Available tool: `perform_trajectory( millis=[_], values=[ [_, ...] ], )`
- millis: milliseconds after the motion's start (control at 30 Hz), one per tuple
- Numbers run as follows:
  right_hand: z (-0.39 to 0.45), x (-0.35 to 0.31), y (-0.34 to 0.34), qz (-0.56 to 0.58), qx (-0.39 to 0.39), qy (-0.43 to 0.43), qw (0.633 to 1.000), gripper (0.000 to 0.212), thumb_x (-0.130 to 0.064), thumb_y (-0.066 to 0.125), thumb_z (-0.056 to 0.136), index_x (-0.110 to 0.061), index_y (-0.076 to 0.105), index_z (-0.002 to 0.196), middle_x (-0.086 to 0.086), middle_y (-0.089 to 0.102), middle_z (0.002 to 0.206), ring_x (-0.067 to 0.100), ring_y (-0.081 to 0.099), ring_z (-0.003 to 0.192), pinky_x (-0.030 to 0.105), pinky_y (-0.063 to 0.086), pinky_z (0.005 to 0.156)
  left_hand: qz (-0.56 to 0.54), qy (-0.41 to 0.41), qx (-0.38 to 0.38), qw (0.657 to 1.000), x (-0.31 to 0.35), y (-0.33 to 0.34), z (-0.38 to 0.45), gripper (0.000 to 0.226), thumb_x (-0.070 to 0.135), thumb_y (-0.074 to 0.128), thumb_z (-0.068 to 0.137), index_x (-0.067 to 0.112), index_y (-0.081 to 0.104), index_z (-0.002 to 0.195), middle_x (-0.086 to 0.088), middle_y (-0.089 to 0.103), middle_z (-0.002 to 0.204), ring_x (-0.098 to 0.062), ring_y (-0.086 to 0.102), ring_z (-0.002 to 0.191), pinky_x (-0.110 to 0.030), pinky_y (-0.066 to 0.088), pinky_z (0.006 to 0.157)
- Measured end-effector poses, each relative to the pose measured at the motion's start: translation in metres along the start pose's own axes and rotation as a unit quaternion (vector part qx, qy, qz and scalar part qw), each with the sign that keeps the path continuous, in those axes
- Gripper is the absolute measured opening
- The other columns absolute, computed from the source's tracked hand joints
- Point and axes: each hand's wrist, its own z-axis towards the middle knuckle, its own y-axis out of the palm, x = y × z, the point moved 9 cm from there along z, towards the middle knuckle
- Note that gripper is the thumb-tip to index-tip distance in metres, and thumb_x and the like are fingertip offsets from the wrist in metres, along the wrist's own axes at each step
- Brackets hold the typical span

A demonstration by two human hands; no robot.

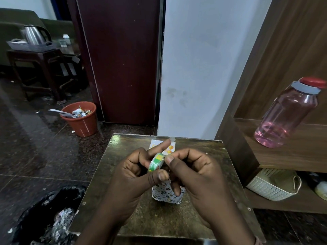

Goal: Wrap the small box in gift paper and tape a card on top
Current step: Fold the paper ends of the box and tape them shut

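Observation:
A small roll of clear tape (pixel 156 162) with a green and yellow core is held above the small table (pixel 123 174). My left hand (pixel 134 175) grips the roll between thumb and fingers. My right hand (pixel 192 172) pinches at the roll's upper edge with thumb and forefinger. Under my hands stands the small box (pixel 165 196) wrapped in white patterned gift paper, partly hidden by my fingers. A white card (pixel 169 148) with orange shapes lies at the table's far edge, half hidden behind my left forefinger.
An orange waste bin (pixel 81 121) with scraps stands on the floor at the left. A black bag of rubbish (pixel 53 218) lies near the table's left front corner. A pink bottle (pixel 286 115) stands on the wooden shelf at the right, a white basket (pixel 272 184) below.

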Motion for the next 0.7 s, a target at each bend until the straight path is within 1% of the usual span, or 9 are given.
perform_trajectory(
  millis=[67, 133, 167, 233, 333, 400, 500, 633, 700],
  values=[
    [0.0003, 0.0039, -0.0002, -0.001, 0.008, 0.011, 1.000, 0.012, -0.019, 0.075, 0.091, -0.012, 0.074, 0.081, 0.014, 0.066, 0.070, 0.028, 0.049, 0.050, 0.035, 0.043, 0.047, 0.009, 0.005, 0.007, 1.000, -0.0012, -0.0018, 0.0003, 0.046, 0.022, 0.096, 0.064, 0.014, 0.052, 0.072, -0.009, 0.060, 0.146, -0.038, 0.066, 0.121, -0.040, 0.059, 0.080],
    [-0.0001, 0.0047, 0.0013, 0.010, 0.011, 0.016, 1.000, 0.012, -0.018, 0.072, 0.093, -0.012, 0.074, 0.083, 0.013, 0.069, 0.072, 0.028, 0.054, 0.048, 0.037, 0.048, 0.050, 0.002, 0.007, 0.000, 1.000, -0.0030, -0.0002, 0.0012, 0.059, 0.019, 0.096, 0.066, 0.002, 0.040, 0.075, -0.008, 0.057, 0.150, -0.042, 0.070, 0.096, -0.040, 0.057, 0.065],
    [-0.0005, 0.0047, 0.0023, 0.021, 0.013, 0.019, 1.000, 0.011, -0.017, 0.071, 0.092, -0.011, 0.073, 0.083, 0.013, 0.071, 0.073, 0.028, 0.057, 0.049, 0.038, 0.051, 0.051, -0.010, 0.006, -0.003, 1.000, -0.0041, 0.0014, 0.0011, 0.062, 0.018, 0.096, 0.065, 0.001, 0.038, 0.075, -0.008, 0.056, 0.152, -0.038, 0.068, 0.079, -0.038, 0.054, 0.060],
    [-0.0011, 0.0041, 0.0033, 0.037, 0.017, 0.018, 0.999, 0.010, -0.014, 0.070, 0.093, -0.007, 0.072, 0.086, 0.014, 0.073, 0.076, 0.028, 0.062, 0.053, 0.038, 0.056, 0.054, -0.023, 0.005, 0.004, 1.000, -0.0060, 0.0020, 0.0008, 0.060, 0.020, 0.098, 0.062, 0.005, 0.041, 0.073, -0.006, 0.055, 0.152, -0.025, 0.067, 0.070, -0.033, 0.051, 0.057],
    [-0.0026, -0.0007, 0.0031, 0.035, 0.025, -0.003, 0.999, 0.005, -0.011, 0.069, 0.093, -0.007, 0.071, 0.094, 0.014, 0.074, 0.081, 0.024, 0.068, 0.064, 0.035, 0.059, 0.059, -0.011, 0.006, 0.019, 1.000, -0.0066, -0.0004, 0.0010, 0.049, 0.027, 0.101, 0.057, 0.017, 0.054, 0.069, -0.005, 0.058, 0.149, -0.011, 0.069, 0.082, -0.027, 0.052, 0.059],
    [-0.0031, -0.0041, 0.0056, 0.025, 0.019, -0.019, 0.999, 0.011, -0.008, 0.067, 0.095, -0.011, 0.071, 0.105, 0.010, 0.074, 0.086, 0.026, 0.071, 0.071, 0.035, 0.061, 0.062, -0.021, 0.006, 0.021, 1.000, -0.0064, -0.0017, 0.0018, 0.046, 0.027, 0.100, 0.058, 0.018, 0.057, 0.070, -0.007, 0.058, 0.149, -0.015, 0.069, 0.087, -0.028, 0.052, 0.059],
    [-0.0011, 0.0012, 0.0072, -0.001, 0.015, -0.019, 1.000, 0.038, -0.004, 0.066, 0.096, -0.028, 0.066, 0.125, 0.007, 0.070, 0.091, 0.026, 0.069, 0.069, 0.043, 0.062, 0.064, -0.032, 0.010, 0.017, 0.999, -0.0044, -0.0027, 0.0023, 0.046, 0.027, 0.099, 0.061, 0.018, 0.055, 0.070, -0.006, 0.054, 0.153, -0.026, 0.065, 0.098, -0.034, 0.052, 0.060],
    [0.0010, 0.0056, 0.0050, -0.021, 0.016, -0.021, 0.999, 0.040, -0.001, 0.070, 0.093, -0.029, 0.068, 0.121, 0.005, 0.071, 0.092, 0.026, 0.069, 0.068, 0.047, 0.062, 0.061, -0.029, 0.013, 0.012, 0.999, -0.0027, -0.0007, 0.0011, 0.045, 0.027, 0.099, 0.062, 0.017, 0.056, 0.070, 0.000, 0.050, 0.157, -0.029, 0.065, 0.119, -0.037, 0.052, 0.061],
    [0.0011, 0.0053, 0.0054, -0.006, 0.014, -0.017, 1.000, 0.035, -0.001, 0.069, 0.093, -0.024, 0.068, 0.119, 0.005, 0.074, 0.093, 0.024, 0.068, 0.064, 0.041, 0.060, 0.056, -0.023, 0.009, 0.007, 1.000, -0.0036, 0.0008, 0.0007, 0.048, 0.025, 0.099, 0.062, 0.013, 0.053, 0.069, 0.002, 0.048, 0.159, -0.030, 0.068, 0.111, -0.036, 0.051, 0.058]
  ],
)
